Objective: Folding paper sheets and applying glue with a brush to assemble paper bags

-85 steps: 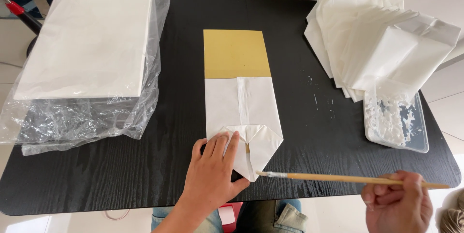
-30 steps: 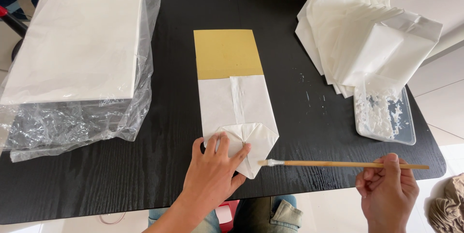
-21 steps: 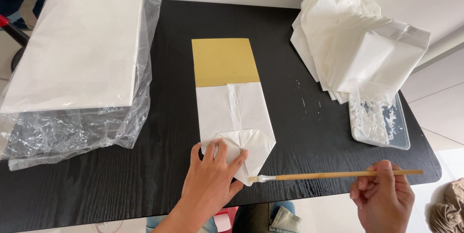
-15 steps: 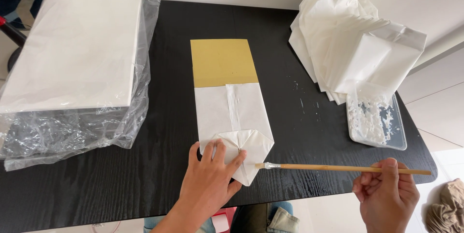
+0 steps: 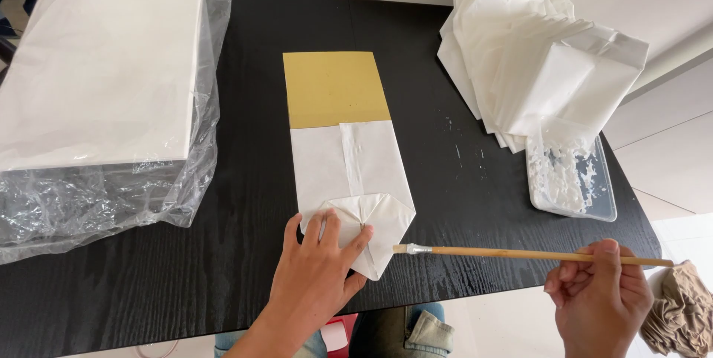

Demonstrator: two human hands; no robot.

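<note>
The left hand lies flat with fingers spread on the folded bottom end of a white paper bag, which lies in the middle of the black tabletop with a yellow card sticking out of its far, open end. That hand's grip is open: it presses rather than grasps, pinning the diamond-shaped fold near the front edge of the tabletop. The right hand is closed around the far end of a long wooden brush, thumb and fingers wrapped about the handle, with the bristle tip just beside the right flap of the fold and seemingly not quite touching it. A shallow clear tray of white paste sits to the right, and a loose pile of finished white bags rests partly over its far end; a wrapped stack of white paper in clear plastic takes up the left side. To paste this fold well, it looks wise to keep the left fingers clear of the flap's edge while holding the layers flat, to bring the brush in low and draw it along the flap in a thin, even coat, and to hold the handle closer to the bristles if the tip wavers, since a blob here could seep through or stick the bag to the card inside.
</note>
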